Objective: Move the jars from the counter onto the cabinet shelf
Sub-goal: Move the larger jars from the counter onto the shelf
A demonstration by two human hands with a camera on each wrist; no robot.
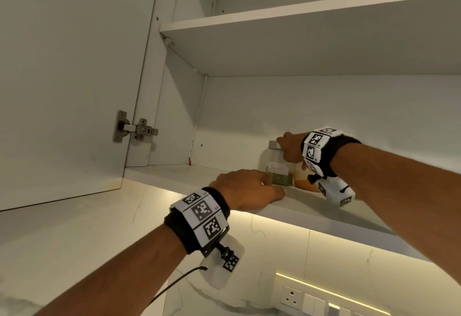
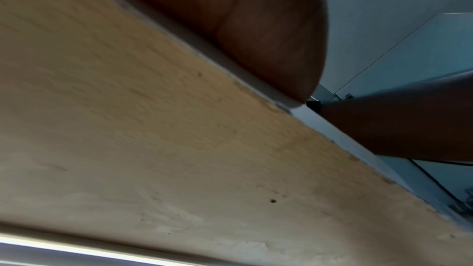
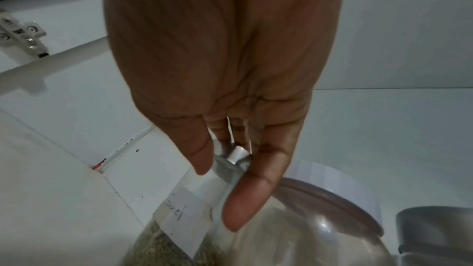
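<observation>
Glass jar [image 1: 277, 166]: clear, silver lid, white handwritten label, greenish dried contents low inside; it stands upright on the cabinet shelf [image 1: 324, 212], at the back.
Right hand [image 1: 290, 147]: fingers [image 3: 245, 195] curled round the silver lid, holding the jar from above.
Second jar [image 1: 305, 178]: yellow-orange contents, just right of the glass jar, partly hidden by the right wrist.
Left hand [image 1: 245, 188]: fingers loosely spread, resting flat on the shelf's front edge, holding nothing.
Cabinet door [image 1: 69, 78]: open at left, metal hinge [image 1: 134, 127] showing.
</observation>
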